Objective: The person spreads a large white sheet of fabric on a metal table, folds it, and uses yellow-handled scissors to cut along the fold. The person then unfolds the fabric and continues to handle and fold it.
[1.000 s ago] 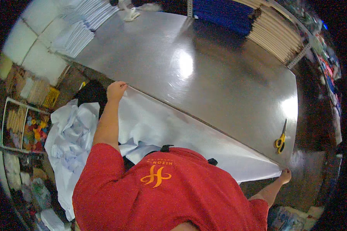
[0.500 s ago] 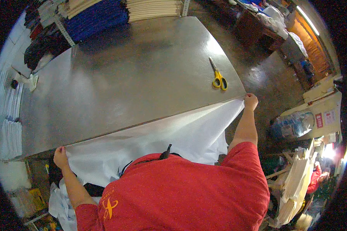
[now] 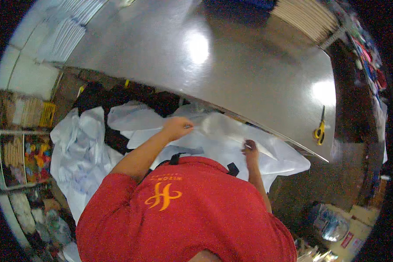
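Thin white sheet material (image 3: pixel 288 163), perhaps cloth, hangs in loose folds below the near edge of a smooth grey table (image 3: pixel 257 78). My left hand (image 3: pixel 178 128) is closed in a pinch at the sheet's upper left part. Lower and to the right, my right hand (image 3: pixel 250 149) pinches a bit of the white sheet between thumb and fingers. Between the hands the sheet is blurred by motion. Yellow-handled scissors (image 3: pixel 320 131) lie on the table near its right corner, apart from both hands.
A crumpled heap of white sheet material (image 3: pixel 81 148) hangs at my left. Stacked white sheets (image 3: pixel 67 41) stand at the far left, pale stacked material (image 3: pixel 305 17) at the back right. A shelf with colourful items (image 3: pixel 37 153) is left; a plastic-wrapped bundle (image 3: pixel 332 222) is lower right.
Both hands have left the table edge, where they held the sheet stretched wide, and come closer together in front of me. The sheet now hangs slack below the edge. My view has turned left.
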The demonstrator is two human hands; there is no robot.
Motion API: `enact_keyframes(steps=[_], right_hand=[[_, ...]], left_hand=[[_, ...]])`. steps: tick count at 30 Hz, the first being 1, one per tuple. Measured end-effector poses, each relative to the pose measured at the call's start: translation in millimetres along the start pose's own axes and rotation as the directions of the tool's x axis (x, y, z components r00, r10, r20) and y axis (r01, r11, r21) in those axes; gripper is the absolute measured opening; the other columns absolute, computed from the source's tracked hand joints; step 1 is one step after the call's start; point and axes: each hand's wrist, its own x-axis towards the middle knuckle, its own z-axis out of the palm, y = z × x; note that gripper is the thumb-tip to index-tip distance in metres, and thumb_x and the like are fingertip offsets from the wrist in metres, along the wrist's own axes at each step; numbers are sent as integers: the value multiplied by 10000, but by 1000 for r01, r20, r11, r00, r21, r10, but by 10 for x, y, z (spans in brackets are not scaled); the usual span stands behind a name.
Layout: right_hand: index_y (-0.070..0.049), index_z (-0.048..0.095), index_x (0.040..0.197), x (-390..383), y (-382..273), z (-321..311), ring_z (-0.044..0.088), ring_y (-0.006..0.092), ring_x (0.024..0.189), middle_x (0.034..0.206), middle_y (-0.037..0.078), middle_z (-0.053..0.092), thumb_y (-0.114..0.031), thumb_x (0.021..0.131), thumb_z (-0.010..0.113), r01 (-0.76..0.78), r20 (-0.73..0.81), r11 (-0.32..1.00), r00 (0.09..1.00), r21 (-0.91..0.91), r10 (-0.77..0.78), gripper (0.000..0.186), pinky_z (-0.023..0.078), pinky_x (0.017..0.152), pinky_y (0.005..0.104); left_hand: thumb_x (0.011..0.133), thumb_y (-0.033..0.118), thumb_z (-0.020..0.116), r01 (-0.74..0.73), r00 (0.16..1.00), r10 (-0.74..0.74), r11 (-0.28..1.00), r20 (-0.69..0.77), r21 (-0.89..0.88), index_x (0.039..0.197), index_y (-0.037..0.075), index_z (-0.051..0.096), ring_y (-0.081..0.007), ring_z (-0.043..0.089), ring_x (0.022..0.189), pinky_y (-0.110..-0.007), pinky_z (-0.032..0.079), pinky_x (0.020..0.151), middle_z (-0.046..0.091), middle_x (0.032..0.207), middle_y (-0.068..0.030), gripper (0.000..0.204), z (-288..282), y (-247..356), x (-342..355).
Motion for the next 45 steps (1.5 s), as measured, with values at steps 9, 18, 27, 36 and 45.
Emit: enact_keyframes(steps=[9,18,27,36,45], right_hand=[[-94,556,1020,-431,-1672,1923,577,319,845,893,148,611,-167,825,530,496,476,629,852,-599,-218,210,462,708,398],[-96,595,855,-641,-2310,2140,572,315,812,860,125,605,-132,789,516,570,526,373,821,-732,-222,109,457,700,383],[-31,545,963,-1485,-3737,-241,515,194,873,914,74,550,-299,875,410,343,-436,448,114,-826,-892,313,421,771,323],[-33,537,1021,-2136,-3533,-2389,519,185,856,959,77,557,-195,866,444,203,-631,607,-76,-768,-772,242,431,751,314],[-32,623,884,-1148,-1616,-2764,591,169,716,835,97,629,-139,789,563,-187,-744,723,84,-665,-663,155,475,653,297]], left_hand=[[753,325,569,-87,993,71,982,-98,-167,857,160,647,-306,568,748,-417,446,645,599,782,-107,210,-179,305,-482],[704,128,625,-252,820,198,967,-538,-29,876,127,616,-287,558,799,-394,413,695,604,787,-62,172,-315,-691,-1007],[706,63,553,606,704,-524,795,-480,22,879,177,646,-220,549,937,-387,323,861,624,937,-46,227,-229,-2510,-1822],[773,206,513,599,704,-629,775,-330,-202,870,84,641,-262,596,807,-346,462,731,635,868,-106,202,-298,-2859,-1403],[792,70,554,-59,404,-266,947,-875,-315,986,9,577,-211,585,809,-321,487,705,602,934,-108,205,-3317,-2329,-1368]])
